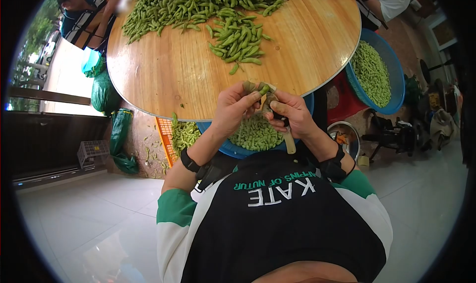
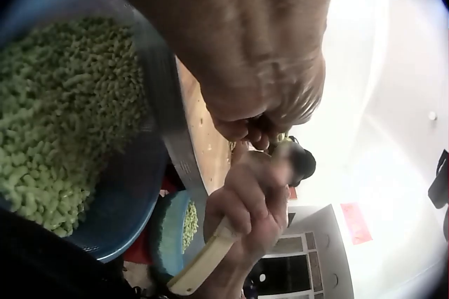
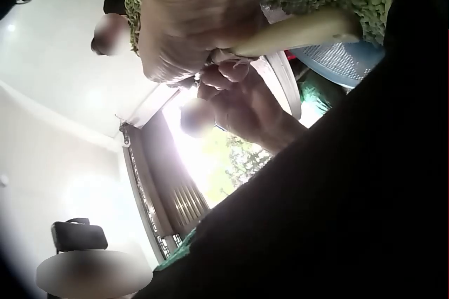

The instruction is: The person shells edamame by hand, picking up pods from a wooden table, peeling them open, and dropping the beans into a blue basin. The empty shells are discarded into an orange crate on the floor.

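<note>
Over the near table edge, my left hand (image 1: 234, 107) pinches a green bean pod (image 1: 265, 90) between thumb and fingers. My right hand (image 1: 293, 113) meets it at the pod's other side. Its fingers curl round a tool with a pale handle (image 1: 289, 142), which points down toward my body; the working end is hidden by the fingers. In the left wrist view, the handle (image 2: 203, 264) sticks out below the right fist, and something dark (image 2: 303, 163) covers its thumb tip. Just under both hands lies a heap of shelled green beans (image 1: 255, 134) in a blue basin (image 1: 308, 104).
Piled pods (image 1: 198, 5) cover the far part of the round wooden table (image 1: 158, 74), with a smaller heap (image 1: 239, 37) nearer. Another blue basin (image 1: 399, 79) of beans stands right. An orange crate (image 1: 162, 134) is at the left. Two other people sit across the table.
</note>
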`<action>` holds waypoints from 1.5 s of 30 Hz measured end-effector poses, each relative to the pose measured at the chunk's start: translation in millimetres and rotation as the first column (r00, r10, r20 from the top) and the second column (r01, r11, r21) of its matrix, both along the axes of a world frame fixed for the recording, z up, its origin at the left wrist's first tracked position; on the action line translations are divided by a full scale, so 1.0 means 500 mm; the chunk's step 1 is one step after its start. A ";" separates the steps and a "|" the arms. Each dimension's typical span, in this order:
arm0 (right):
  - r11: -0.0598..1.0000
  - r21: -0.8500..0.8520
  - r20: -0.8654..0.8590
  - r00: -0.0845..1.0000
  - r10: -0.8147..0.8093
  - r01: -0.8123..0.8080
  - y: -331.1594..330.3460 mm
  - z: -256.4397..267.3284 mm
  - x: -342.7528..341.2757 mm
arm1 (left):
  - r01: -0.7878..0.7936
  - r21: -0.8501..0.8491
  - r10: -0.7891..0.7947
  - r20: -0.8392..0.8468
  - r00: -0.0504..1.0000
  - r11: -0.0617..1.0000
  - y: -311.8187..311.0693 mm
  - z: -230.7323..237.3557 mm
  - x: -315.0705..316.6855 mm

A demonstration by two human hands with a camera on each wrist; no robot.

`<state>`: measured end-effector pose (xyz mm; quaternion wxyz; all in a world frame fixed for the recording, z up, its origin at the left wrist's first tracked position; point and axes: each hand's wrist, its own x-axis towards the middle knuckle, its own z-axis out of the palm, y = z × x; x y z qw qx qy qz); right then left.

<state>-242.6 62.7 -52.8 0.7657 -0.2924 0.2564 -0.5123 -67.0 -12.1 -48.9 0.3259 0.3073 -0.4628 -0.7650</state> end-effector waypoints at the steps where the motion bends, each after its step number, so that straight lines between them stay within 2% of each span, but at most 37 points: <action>1: 0.999 -0.009 -0.033 0.999 -0.038 0.038 -0.001 0.004 0.004 | -0.002 0.000 0.002 -0.001 1.000 1.000 0.000 -0.006 0.000; 4: 0.994 0.006 -0.045 0.993 -0.107 0.108 -0.003 0.002 0.014 | -0.043 -0.012 0.042 -0.055 0.998 0.999 -0.003 -0.020 -0.002; 6: 0.991 0.030 -0.025 0.991 -0.132 0.132 -0.007 -0.004 0.012 | -0.050 0.099 0.060 -0.093 0.994 0.994 -0.004 -0.019 -0.007; 7: 0.997 0.051 0.090 0.994 -0.058 0.054 -0.009 -0.006 0.004 | -0.052 0.096 0.060 -0.092 0.994 0.994 -0.009 -0.013 -0.003; 8: 0.998 0.062 0.205 0.979 0.013 -0.026 -0.010 -0.009 -0.003 | 0.129 0.277 -0.065 -0.229 0.971 0.952 -0.016 -0.004 0.003; 9: 0.998 0.061 0.205 0.979 0.015 -0.028 -0.009 -0.014 -0.009 | 0.319 0.420 -0.154 -0.381 0.912 0.850 -0.019 0.002 0.007; 11: 0.982 0.055 0.354 0.923 0.150 -0.180 -0.011 -0.020 -0.017 | 0.352 0.445 -0.164 -0.407 0.899 0.824 -0.018 -0.014 0.010; 12: 0.983 0.044 0.350 0.924 0.153 -0.180 -0.016 -0.015 -0.017 | 0.386 0.466 -0.174 -0.435 0.884 0.796 -0.019 -0.018 0.008; 13: 0.982 0.118 0.327 0.939 0.103 -0.149 -0.017 -0.010 -0.014 | 0.307 0.488 -0.123 -0.373 0.920 0.817 -0.017 -0.020 0.006; 14: 0.975 0.187 0.300 0.952 0.057 -0.117 -0.018 -0.004 -0.012 | 0.308 0.471 -0.128 -0.375 0.918 0.826 -0.011 -0.019 0.001; 15: 0.971 0.214 0.277 0.960 0.043 -0.105 -0.017 -0.011 -0.013 | 0.131 0.194 -0.110 -0.115 0.987 0.972 -0.003 -0.012 -0.006; 16: 0.977 0.183 0.271 0.961 0.059 -0.112 -0.017 -0.016 -0.013 | 0.004 -0.152 0.015 0.127 0.992 0.988 0.000 -0.003 -0.005; 17: 0.971 0.211 0.294 0.955 0.045 -0.111 -0.016 -0.021 -0.011 | 0.106 -0.539 0.113 0.357 0.927 0.836 -0.005 -0.023 0.008; 18: 0.965 0.235 0.317 0.948 0.037 -0.116 -0.017 -0.021 -0.007 | 0.092 -0.569 0.140 0.352 0.925 0.817 -0.007 -0.018 0.016; 19: 0.971 0.197 0.314 0.947 0.066 -0.133 -0.018 -0.016 -0.003 | 0.154 -0.828 0.298 0.359 0.885 0.539 -0.008 -0.011 0.018; 20: 0.964 0.221 0.361 0.931 0.061 -0.149 -0.019 -0.013 0.002 | 0.245 -0.951 0.448 0.306 0.840 0.190 -0.009 -0.002 0.021; 21: 0.954 0.249 0.405 0.913 0.053 -0.165 -0.018 -0.011 0.005 | 0.241 -0.957 0.473 0.290 0.832 0.163 -0.005 0.008 0.023; 23: 0.967 0.199 0.355 0.932 0.079 -0.159 -0.016 -0.011 0.008 | 0.165 -0.955 0.443 0.263 0.857 0.247 0.006 0.027 0.024; 24: 0.974 0.183 0.310 0.948 0.073 -0.135 -0.015 -0.010 0.012 | 0.163 -0.960 0.457 0.254 0.852 0.229 0.010 0.032 0.025; 25: 0.975 0.166 0.307 0.948 0.089 -0.145 -0.016 -0.006 0.016 | 0.038 -0.769 0.323 0.313 0.893 0.639 0.013 0.034 0.024; 26: 0.983 0.158 0.256 0.965 0.056 -0.098 -0.015 0.000 0.019 | -0.046 -0.397 0.175 0.293 0.940 0.917 0.016 0.035 0.023; 27: 0.988 0.145 0.206 0.978 0.020 -0.050 -0.014 0.006 0.021 | -0.071 -0.168 0.108 0.225 0.968 0.983 0.011 0.028 0.023; 28: 0.989 0.134 0.203 0.979 0.034 -0.062 -0.012 0.011 0.023 | -0.083 -0.179 0.122 0.220 0.968 0.980 0.013 0.019 0.022; 30: 0.990 0.100 -0.162 0.983 -0.082 0.099 -0.014 0.017 0.028 | -0.085 -0.284 0.155 0.232 0.960 0.955 0.019 0.006 0.016; 31: 0.986 -0.059 -0.344 0.923 -0.169 0.159 -0.013 0.007 0.031 | -0.044 -0.471 0.200 0.285 0.937 0.881 0.022 0.003 0.015; 32: 0.987 -0.063 -0.346 0.925 -0.159 0.146 -0.013 0.002 0.038 | -0.057 -0.474 0.213 0.282 0.935 0.879 0.031 0.000 0.014; 33: 0.928 -0.278 -0.497 0.790 -0.360 0.248 -0.015 -0.002 0.046 | -0.029 -0.610 0.269 0.306 0.913 0.792 0.040 0.004 0.010; 34: 0.819 -0.495 -0.571 0.601 -0.559 0.291 -0.019 -0.003 0.050 | 0.011 -0.728 0.327 0.321 0.889 0.686 0.046 0.010 0.006; 35: 0.820 -0.497 -0.571 0.604 -0.556 0.285 -0.021 -0.001 0.048 | -0.013 -0.737 0.336 0.293 0.895 0.676 0.053 0.016 0.003; 37: 0.708 -0.706 -0.669 0.297 -0.682 0.035 -0.021 0.005 0.032 | 0.002 -0.724 0.327 0.314 0.891 0.690 0.056 0.016 0.004; 39: 0.674 -0.739 -0.651 0.278 -0.706 -0.018 -0.026 0.010 0.027 | 0.022 -0.712 0.316 0.339 0.886 0.702 0.056 0.013 0.005; 41: 0.639 -0.766 -0.632 0.258 -0.731 -0.069 -0.028 0.008 0.030 | 0.014 -0.786 0.377 0.312 0.872 0.618 0.059 0.003 0.003; 43: 0.547 -0.831 -0.556 0.197 -0.808 -0.103 -0.029 0.001 0.036 | 0.007 -0.755 0.362 0.323 0.874 0.656 0.062 0.010 0.002; 45: 0.577 -0.809 -0.588 0.169 -0.791 -0.113 -0.027 -0.011 0.035 | 0.003 -0.725 0.346 0.333 0.877 0.689 0.063 0.014 0.001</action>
